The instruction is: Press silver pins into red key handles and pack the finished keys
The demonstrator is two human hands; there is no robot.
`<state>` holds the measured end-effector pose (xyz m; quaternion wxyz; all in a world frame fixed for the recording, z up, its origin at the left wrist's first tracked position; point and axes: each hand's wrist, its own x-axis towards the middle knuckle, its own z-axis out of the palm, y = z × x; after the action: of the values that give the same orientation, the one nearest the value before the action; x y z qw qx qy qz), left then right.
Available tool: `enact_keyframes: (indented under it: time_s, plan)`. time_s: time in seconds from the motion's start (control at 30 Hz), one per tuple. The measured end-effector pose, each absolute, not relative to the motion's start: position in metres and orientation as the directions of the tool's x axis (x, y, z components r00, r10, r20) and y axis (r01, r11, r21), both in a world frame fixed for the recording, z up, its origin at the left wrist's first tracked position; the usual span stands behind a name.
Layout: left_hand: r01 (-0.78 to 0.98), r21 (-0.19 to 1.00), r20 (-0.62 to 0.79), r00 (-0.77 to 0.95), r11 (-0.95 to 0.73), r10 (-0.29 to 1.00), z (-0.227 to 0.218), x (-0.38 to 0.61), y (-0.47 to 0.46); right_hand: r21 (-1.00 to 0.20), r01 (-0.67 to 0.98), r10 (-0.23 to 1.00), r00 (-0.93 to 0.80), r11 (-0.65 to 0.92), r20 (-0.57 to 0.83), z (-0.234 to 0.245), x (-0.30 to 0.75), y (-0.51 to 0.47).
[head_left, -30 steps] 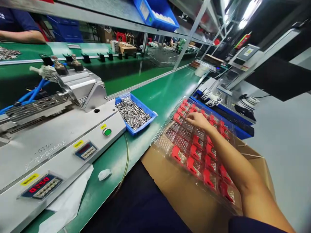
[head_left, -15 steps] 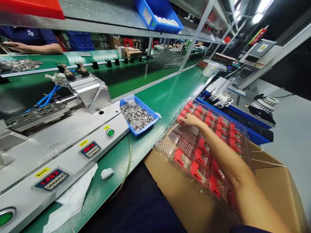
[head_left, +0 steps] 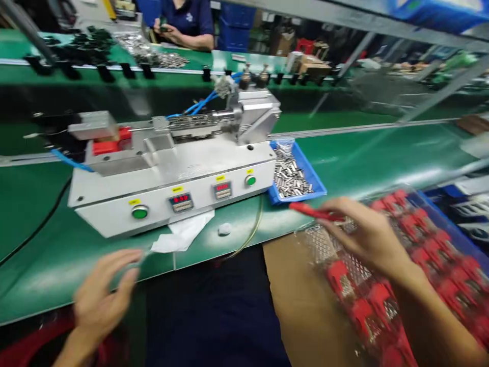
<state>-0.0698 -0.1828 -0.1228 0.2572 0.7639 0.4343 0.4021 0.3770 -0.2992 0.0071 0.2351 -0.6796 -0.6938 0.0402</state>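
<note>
My right hand [head_left: 367, 234] grips a flat red plastic part [head_left: 305, 208] between thumb and fingers, held above the near corner of a clear plastic tray [head_left: 321, 242]. More red parts [head_left: 361, 316] sit in the tray's pockets. My left hand [head_left: 103, 293] hovers at the bench's front edge, thumb and fingers apart, slightly blurred; I see nothing certain in it. In front stands a grey bench machine [head_left: 206, 158] with green buttons and red displays. Another red part [head_left: 110, 143] rests in the fixture at its left end.
A blue bin [head_left: 319, 191] of small metal pins stands right of the machine. White paper [head_left: 183, 234] and a small white cap [head_left: 224, 229] lie before it. The tray rests over a cardboard box [head_left: 301, 295]. A co-worker [head_left: 191, 23] sits across the bench.
My view has swung left, bringing the whole machine and my left hand into sight. My right hand has lifted a red part out of the tray and moved toward the machine.
</note>
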Motion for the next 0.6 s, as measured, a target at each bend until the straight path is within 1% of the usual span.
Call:
enact_keyframes:
  time_s: [0.03, 0.07, 0.1, 0.13, 0.2, 0.27, 0.33, 0.4, 0.43, 0.5, 0.57, 0.6]
  plan:
    - [0.383, 0.812, 0.328, 0.324, -0.44, 0.887, -0.124, -0.061, -0.193, -0.403, 0.886, 0.957, -0.129, 0.229, 0.259, 0.005, 0.349, -0.288]
    - [0.25, 0.915, 0.198, 0.404, -0.316, 0.893, -0.125, -0.046, -0.202, -0.42, 0.833, 0.932, -0.293, 0.359, 0.214, 0.001, 0.322, -0.278]
    - [0.11, 0.982, 0.083, 0.471, -0.152, 0.878, -0.126, -0.029, -0.209, -0.413, 0.788, 0.89, -0.407, 0.456, 0.206, -0.005, 0.297, -0.271]
    - [-0.011, 1.0, -0.009, 0.553, 0.018, 0.833, -0.126, -0.011, -0.216, -0.403, 0.741, 0.842, -0.504, 0.537, 0.194, -0.01, 0.275, -0.264]
    - [-0.157, 0.948, -0.099, 0.677, 0.275, 0.729, -0.124, 0.017, -0.226, -0.375, 0.673, 0.763, -0.62, 0.637, 0.184, -0.023, 0.246, -0.256]
    - [-0.233, 0.876, -0.15, 0.701, 0.423, 0.697, -0.123, 0.029, -0.233, -0.361, 0.641, 0.729, -0.65, 0.677, 0.213, -0.034, 0.234, -0.252]
    - [-0.272, 0.838, -0.222, 0.623, 0.473, 0.75, -0.124, 0.025, -0.236, -0.372, 0.662, 0.76, -0.574, 0.65, 0.305, -0.045, 0.237, -0.247]
    - [-0.275, 0.835, -0.301, 0.498, 0.477, 0.813, -0.127, 0.014, -0.234, -0.439, 0.724, 0.84, -0.392, 0.533, 0.375, -0.058, 0.247, -0.238]
    - [-0.266, 0.838, -0.332, 0.443, 0.476, 0.833, -0.128, 0.008, -0.232, -0.497, 0.741, 0.885, -0.298, 0.451, 0.359, -0.065, 0.253, -0.232]
    - [-0.255, 0.845, -0.362, 0.372, 0.469, 0.854, -0.13, -0.001, -0.227, -0.613, 0.734, 0.955, -0.182, 0.291, 0.235, -0.082, 0.261, -0.218]
    - [-0.258, 0.855, -0.355, 0.341, 0.45, 0.87, -0.13, -0.006, -0.223, -0.687, 0.699, 0.979, -0.179, 0.198, 0.1, -0.098, 0.263, -0.204]
    - [-0.262, 0.862, -0.343, 0.329, 0.434, 0.88, -0.13, -0.007, -0.222, -0.706, 0.686, 0.98, -0.189, 0.177, 0.062, -0.102, 0.262, -0.199]
